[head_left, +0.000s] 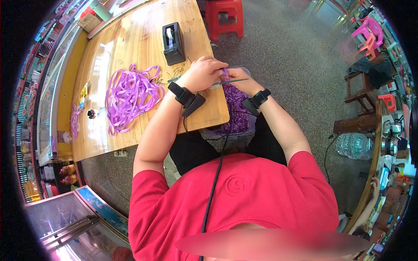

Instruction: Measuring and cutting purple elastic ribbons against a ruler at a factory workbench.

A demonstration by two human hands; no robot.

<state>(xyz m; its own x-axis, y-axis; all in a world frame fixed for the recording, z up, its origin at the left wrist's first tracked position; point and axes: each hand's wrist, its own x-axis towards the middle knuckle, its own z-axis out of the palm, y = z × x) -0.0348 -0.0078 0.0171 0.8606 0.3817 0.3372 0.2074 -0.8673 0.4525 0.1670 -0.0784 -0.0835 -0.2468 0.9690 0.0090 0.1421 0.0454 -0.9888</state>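
Note:
My left hand [203, 73] is closed, fingertips pinched at a short piece of purple ribbon [225, 75] by the table's right edge. Opposite it, my right hand [242, 79] is also closed, with its fingers at the same ribbon. A thin dark stick [235, 81] lies across the right hand's fingers; which fingers grip it is hidden. Below the hands, a clear plastic tub [249, 126] holds many purple ribbon pieces [235, 104]. On the table, thin dark twist-tie-like strips [177, 71] lie beside my left wrist, and a loose heap of purple ribbon [133, 98] lies further left.
A black tape dispenser [173, 43] stands on the wooden table [130, 39] beyond my left hand. A black cable [213, 182] runs down my front. A red stool [224, 19] is past the table; a large clear bottle [355, 145] stands on the right.

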